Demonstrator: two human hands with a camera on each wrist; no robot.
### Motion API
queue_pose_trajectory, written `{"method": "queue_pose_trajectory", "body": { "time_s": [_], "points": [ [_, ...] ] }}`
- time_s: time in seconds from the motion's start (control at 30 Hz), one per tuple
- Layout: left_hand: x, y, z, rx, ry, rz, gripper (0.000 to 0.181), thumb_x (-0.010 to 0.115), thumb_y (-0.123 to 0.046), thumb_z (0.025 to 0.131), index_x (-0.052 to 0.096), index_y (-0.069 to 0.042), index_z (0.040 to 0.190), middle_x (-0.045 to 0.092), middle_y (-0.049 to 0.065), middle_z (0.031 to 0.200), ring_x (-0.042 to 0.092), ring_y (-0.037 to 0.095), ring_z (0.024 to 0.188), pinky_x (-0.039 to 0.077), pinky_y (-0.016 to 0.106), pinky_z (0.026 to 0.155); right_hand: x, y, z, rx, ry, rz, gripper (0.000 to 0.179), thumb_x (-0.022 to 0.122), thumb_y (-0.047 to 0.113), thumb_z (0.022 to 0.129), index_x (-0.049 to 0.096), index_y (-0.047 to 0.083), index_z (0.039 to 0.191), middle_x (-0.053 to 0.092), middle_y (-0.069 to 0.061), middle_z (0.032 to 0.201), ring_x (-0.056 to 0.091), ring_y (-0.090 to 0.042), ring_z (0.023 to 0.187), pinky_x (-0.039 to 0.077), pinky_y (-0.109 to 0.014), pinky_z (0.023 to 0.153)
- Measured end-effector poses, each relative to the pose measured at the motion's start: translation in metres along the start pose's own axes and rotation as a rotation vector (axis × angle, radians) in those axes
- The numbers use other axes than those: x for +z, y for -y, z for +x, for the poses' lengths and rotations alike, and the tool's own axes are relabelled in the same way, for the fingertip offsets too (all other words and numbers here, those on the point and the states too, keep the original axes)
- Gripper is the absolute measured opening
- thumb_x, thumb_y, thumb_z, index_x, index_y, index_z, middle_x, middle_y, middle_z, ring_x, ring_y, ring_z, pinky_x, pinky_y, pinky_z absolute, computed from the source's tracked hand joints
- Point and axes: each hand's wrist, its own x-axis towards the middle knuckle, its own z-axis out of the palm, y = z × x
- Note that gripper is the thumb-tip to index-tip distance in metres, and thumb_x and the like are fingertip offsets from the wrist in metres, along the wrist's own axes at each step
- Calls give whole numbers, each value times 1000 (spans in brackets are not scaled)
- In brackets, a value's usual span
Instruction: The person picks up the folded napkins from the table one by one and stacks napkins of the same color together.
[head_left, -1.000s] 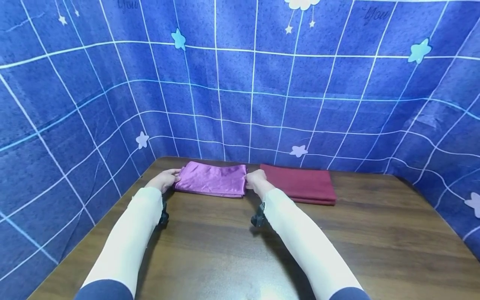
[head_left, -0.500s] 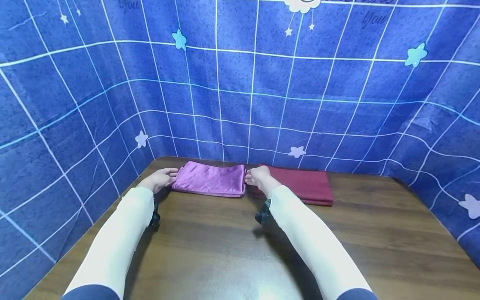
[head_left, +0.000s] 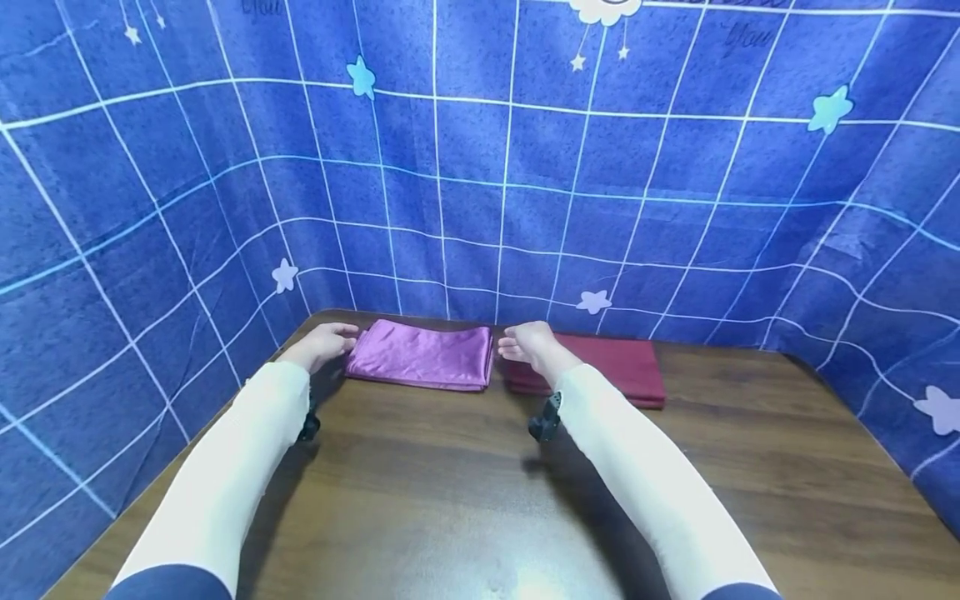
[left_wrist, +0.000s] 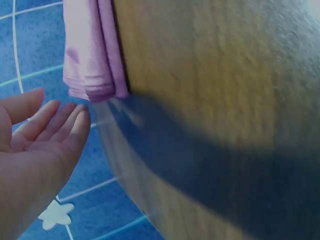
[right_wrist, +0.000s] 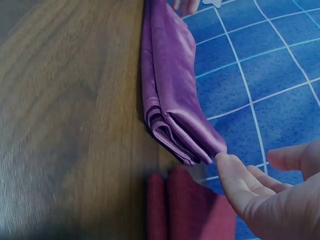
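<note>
A folded purple satin cloth lies flat at the back left of the table, its layered folds plain in the right wrist view. Just off its left end is my left hand, fingers loosely extended and holding nothing; the left wrist view shows the fingertips close to the cloth's edge. My right hand is at the other end, fingers relaxed and apart from the thumb. It hovers over the left part of a folded dark red cloth and hides some of it.
The brown wooden table reaches back to a blue curtain with white grid lines and stars, which also closes off both sides. A small dark camera is strapped at the right wrist.
Both hands have let go of the purple cloth's ends and drawn outward, the right one further right over the red cloth. The purple cloth stays in place.
</note>
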Motion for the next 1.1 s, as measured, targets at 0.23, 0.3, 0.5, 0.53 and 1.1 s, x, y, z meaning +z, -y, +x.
{"method": "queue_pose_trajectory", "body": {
  "time_s": [0.23,0.3,0.5,0.53,1.1],
  "points": [
    [22,-40,-9,16,-81,11,48,40,-5,101,29,12,145,32,32,149,30,42,141,26,47,118,-14,-3,9,-48,-18,-50,36,45,3,98,48,-10,132,56,-32,130,64,-16,68,49,-43,101],
    [28,-45,-6,40,-89,16,48,40,-5,100,30,12,144,35,31,148,31,41,141,25,46,119,-17,-2,8,-74,-20,-71,37,45,4,98,48,-10,133,57,-31,129,64,-17,71,49,-43,101],
    [46,-62,-4,148,-67,162,48,44,-6,99,33,15,141,42,37,139,40,46,133,34,50,113,-23,5,0,-124,-27,-119,37,45,5,99,49,-9,133,58,-31,128,66,-30,97,48,-45,102],
    [48,-65,-5,167,-52,180,47,43,-4,100,33,16,141,42,37,139,41,47,132,35,50,112,-23,7,-2,-130,-27,-134,37,46,6,99,49,-8,133,58,-31,128,65,-33,103,48,-45,102],
    [82,-105,-19,293,-98,434,49,37,-14,103,32,4,147,38,25,149,36,40,138,28,50,116,-51,20,-32,-354,3,-450,39,49,19,100,55,0,133,57,-21,134,53,-34,127,41,-47,109]
  ]
}}
